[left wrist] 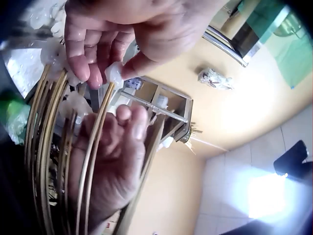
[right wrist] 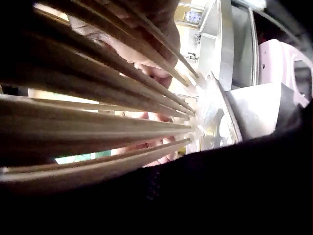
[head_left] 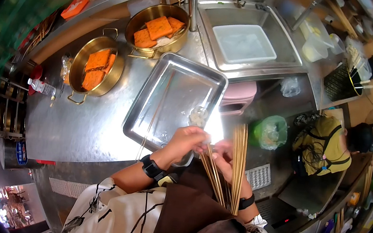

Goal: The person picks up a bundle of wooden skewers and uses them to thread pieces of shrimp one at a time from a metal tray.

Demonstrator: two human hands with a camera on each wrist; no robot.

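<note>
My right hand (head_left: 224, 160) grips a bundle of thin wooden skewers (head_left: 238, 164) in front of the apron. Small translucent white pieces (left wrist: 73, 105) sit on the tips of several skewers in the left wrist view. My left hand (head_left: 182, 143) is just left of the right one. Between its thumb and fingertips it pinches a translucent white piece (left wrist: 114, 74) at the tip of a pair of skewers. In the right wrist view the skewers (right wrist: 146, 125) run across the picture and partly hide the left hand. Beyond the hands, more white pieces (head_left: 199, 115) lie at the metal tray's near right side.
The shallow metal tray (head_left: 153, 84) stands on a steel counter (head_left: 73, 126), with thin sticks lying across it. Two brass pots (head_left: 75, 68) hold orange slabs. A sink (head_left: 287, 54) contains a white tub (head_left: 247, 42). A pink stool (head_left: 240, 95) and green-lined bin (head_left: 272, 132) stand right.
</note>
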